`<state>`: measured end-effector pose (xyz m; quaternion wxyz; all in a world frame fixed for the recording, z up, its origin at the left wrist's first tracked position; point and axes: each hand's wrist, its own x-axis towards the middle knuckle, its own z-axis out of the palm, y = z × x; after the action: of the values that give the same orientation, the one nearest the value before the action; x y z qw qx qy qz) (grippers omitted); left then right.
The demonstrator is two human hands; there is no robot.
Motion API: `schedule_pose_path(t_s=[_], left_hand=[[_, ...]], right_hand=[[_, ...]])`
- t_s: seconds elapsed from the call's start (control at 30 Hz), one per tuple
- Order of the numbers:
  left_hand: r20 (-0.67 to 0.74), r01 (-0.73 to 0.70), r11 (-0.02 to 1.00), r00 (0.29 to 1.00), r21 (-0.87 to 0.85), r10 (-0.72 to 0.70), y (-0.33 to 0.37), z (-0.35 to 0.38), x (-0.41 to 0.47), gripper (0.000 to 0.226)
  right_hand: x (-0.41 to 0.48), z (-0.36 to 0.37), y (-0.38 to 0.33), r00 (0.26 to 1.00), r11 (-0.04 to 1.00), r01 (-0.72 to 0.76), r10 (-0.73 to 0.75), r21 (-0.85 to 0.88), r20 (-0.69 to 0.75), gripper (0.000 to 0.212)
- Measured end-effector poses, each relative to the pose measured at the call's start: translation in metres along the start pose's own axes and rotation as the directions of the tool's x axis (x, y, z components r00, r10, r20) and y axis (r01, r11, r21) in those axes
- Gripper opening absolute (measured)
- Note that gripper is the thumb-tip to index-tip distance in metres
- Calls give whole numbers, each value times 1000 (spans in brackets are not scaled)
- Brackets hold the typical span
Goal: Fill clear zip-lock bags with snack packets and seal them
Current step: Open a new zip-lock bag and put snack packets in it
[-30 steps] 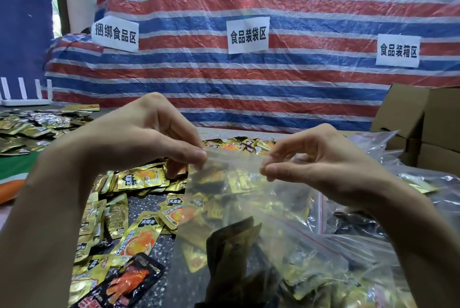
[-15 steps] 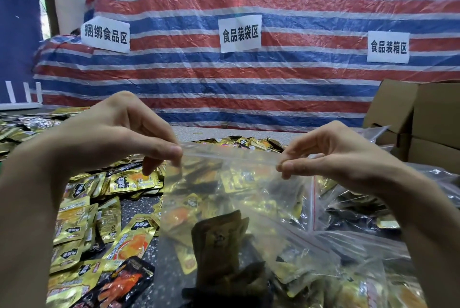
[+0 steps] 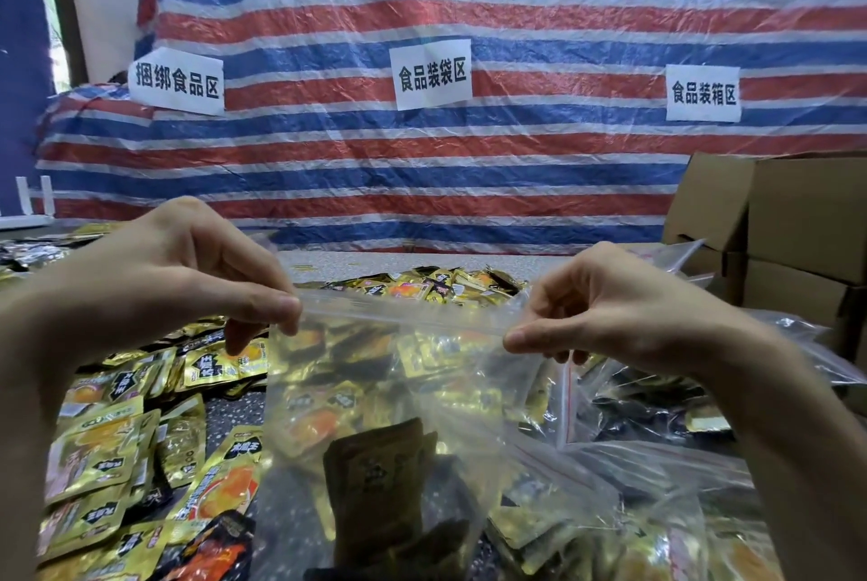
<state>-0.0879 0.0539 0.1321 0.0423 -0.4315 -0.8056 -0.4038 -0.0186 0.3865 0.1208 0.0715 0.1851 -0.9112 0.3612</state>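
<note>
In the head view, the left hand (image 3: 187,284) and right hand (image 3: 610,313) are each pinching a top corner of a clear zip-lock bag (image 3: 399,392), grip closed tight on the plastic, holding it stretched above the bench (image 3: 356,261). A brown snack packet (image 3: 375,477) is sitting inside. Loose gold packets (image 3: 108,449) are lying toward the bench's left edge, filled bags (image 3: 657,416) and cardboard boxes (image 3: 797,223) toward its right.

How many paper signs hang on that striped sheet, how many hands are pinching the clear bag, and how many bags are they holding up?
Paper signs: 3
Hands: 2, left hand, right hand
Held clear bag: 1
Total: 6
</note>
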Motion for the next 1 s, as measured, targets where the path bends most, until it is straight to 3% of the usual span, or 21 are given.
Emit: schedule_pose_path(t_s=[0.17,0.53,0.7,0.9,1.0], left_hand=[[-19,37,999,999,1,-37,-9,-1,1,40],[-61,64,990,996,122,-57,-11,6,7,43],[-54,55,992,997,110,-49,-8,14,14,41],[-29,-136,984,990,119,140,-2,20,18,29],[-45,-233,968,970,89,238,0,23,21,19]], right_hand=[[1,-2,3,999,999,-35,35,-24,-20,41],[1,1,5,996,997,-48,44,-53,-75,38],[1,5,2,999,991,-38,35,-125,-25,40],[8,22,2,998,998,-59,59,-24,13,56],[10,27,1,998,986,-50,54,-157,26,68]])
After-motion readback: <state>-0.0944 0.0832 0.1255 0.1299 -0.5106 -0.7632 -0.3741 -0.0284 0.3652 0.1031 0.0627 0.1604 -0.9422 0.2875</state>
